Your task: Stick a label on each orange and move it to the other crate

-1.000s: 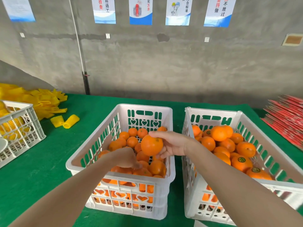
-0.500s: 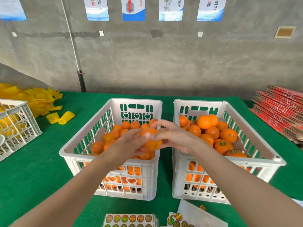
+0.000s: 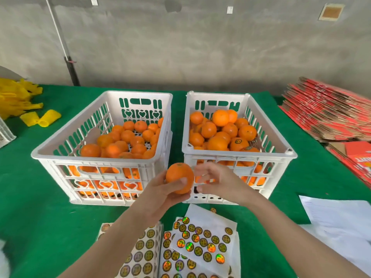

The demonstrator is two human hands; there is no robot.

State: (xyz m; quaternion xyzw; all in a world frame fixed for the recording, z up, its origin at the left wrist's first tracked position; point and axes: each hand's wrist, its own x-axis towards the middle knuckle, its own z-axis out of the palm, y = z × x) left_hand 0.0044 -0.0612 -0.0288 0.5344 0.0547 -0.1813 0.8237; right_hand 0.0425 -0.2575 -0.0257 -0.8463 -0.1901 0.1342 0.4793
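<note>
Left hand cups the orange just before the crates, fingers curled round it; right hand hangs loose, empty. Best peel one label cleanly off the sheets below and press it flat.

Bright, even daylight, soft shadows, wide-angle bending at edges, right hand slightly motion-blurred.

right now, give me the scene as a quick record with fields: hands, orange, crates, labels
left hand: grips one orange in front of the crates
right hand: fingers relaxed, holding nothing, beside that orange
orange label: none visible on the side shown
left crate: oranges, no labels visible
right crate: oranges, at least one labelled
label sheets: lying at the near edge of the green table
</note>
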